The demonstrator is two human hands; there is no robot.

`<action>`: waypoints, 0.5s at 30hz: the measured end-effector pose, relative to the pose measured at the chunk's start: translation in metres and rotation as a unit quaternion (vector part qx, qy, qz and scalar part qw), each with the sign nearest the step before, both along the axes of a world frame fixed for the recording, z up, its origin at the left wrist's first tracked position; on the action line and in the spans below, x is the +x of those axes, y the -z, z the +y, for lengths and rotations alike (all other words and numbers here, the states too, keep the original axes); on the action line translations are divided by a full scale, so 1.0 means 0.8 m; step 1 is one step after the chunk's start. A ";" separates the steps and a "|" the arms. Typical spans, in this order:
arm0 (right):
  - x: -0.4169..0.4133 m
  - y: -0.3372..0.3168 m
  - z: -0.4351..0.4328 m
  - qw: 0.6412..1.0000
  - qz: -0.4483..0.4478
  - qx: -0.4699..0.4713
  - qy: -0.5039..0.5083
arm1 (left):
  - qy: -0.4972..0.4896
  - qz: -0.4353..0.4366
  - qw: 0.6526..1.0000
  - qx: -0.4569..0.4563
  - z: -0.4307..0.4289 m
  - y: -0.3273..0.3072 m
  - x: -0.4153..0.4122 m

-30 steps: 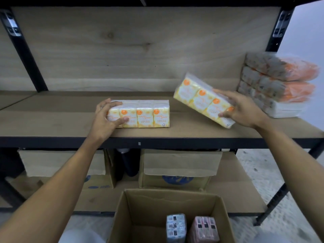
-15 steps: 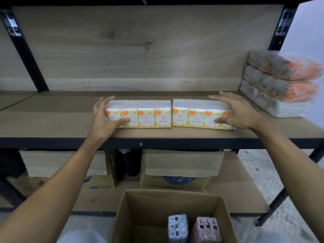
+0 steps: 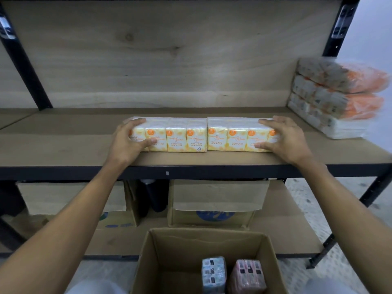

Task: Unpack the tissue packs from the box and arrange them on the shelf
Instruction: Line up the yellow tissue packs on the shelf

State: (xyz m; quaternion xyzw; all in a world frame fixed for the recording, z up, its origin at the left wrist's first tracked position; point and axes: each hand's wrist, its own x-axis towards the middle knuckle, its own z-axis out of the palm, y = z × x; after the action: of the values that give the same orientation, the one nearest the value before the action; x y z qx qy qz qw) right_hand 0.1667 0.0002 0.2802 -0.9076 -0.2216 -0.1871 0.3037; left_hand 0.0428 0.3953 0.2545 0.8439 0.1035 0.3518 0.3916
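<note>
Two yellow-and-white tissue packs lie end to end on the wooden shelf (image 3: 63, 149), touching in the middle. My left hand (image 3: 125, 147) grips the left end of the left yellow pack (image 3: 176, 136), fingers over its top and thumb on its front. At the other end, my right hand (image 3: 284, 143) holds the right yellow pack (image 3: 233, 134) the same way. Below me, the open cardboard box (image 3: 169, 262) holds a blue tissue pack (image 3: 213, 274) and a pink tissue pack (image 3: 247, 276) standing side by side.
A stack of three orange-and-white tissue bundles (image 3: 331, 98) sits at the shelf's right end. Bare shelf board stretches to the left of the yellow packs. Two cardboard boxes (image 3: 218, 200) and a dark bottle (image 3: 154, 196) stand on the lower shelf. Black uprights (image 3: 23, 66) frame the rack.
My right hand brought the tilted right pack down flat onto the shelf and slid it against the left pack. Both hands have closed onto the packs' outer ends.
</note>
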 end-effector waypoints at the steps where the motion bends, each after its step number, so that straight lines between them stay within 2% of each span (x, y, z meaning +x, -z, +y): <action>1: 0.003 -0.001 -0.002 1.000 0.005 -0.001 -0.005 | 0.002 0.004 1.000 -0.004 0.000 0.000 0.002; 9: 0.044 0.001 -0.023 0.998 0.005 -0.055 0.005 | -0.028 0.010 0.999 0.017 -0.023 -0.008 0.025; 15: 0.066 0.001 -0.032 0.988 -0.051 -0.136 0.058 | -0.036 0.030 0.997 0.054 -0.051 -0.015 0.056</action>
State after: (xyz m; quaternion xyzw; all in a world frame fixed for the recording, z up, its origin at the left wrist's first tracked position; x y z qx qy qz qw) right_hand 0.2191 -0.0253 0.2795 -0.9411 -0.2073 -0.2185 0.1539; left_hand 0.0879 0.3543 0.2665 0.8694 0.1261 0.3455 0.3299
